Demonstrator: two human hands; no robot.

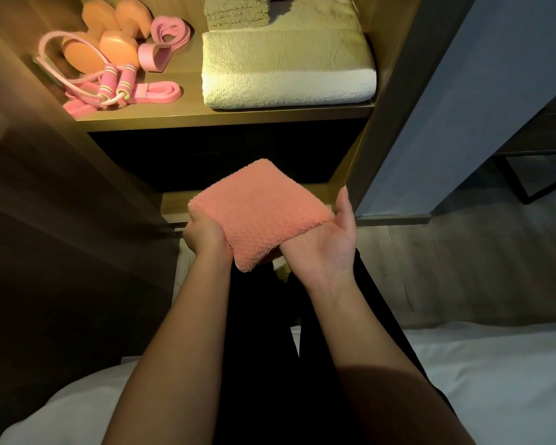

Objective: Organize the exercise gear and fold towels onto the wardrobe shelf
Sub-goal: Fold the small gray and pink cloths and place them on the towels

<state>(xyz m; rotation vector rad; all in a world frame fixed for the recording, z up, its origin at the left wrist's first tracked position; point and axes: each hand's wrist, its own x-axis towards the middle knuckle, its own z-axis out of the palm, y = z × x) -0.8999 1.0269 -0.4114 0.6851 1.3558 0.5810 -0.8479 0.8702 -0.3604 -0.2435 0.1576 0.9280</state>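
Our left hand [206, 234] curls its fingers round the folded towel's [257, 210] left edge. The towel lies across our right hand [326, 248], palm up, its fingers released beneath the cloth. The shelf [225, 118] stands beyond our fingertips, well apart.
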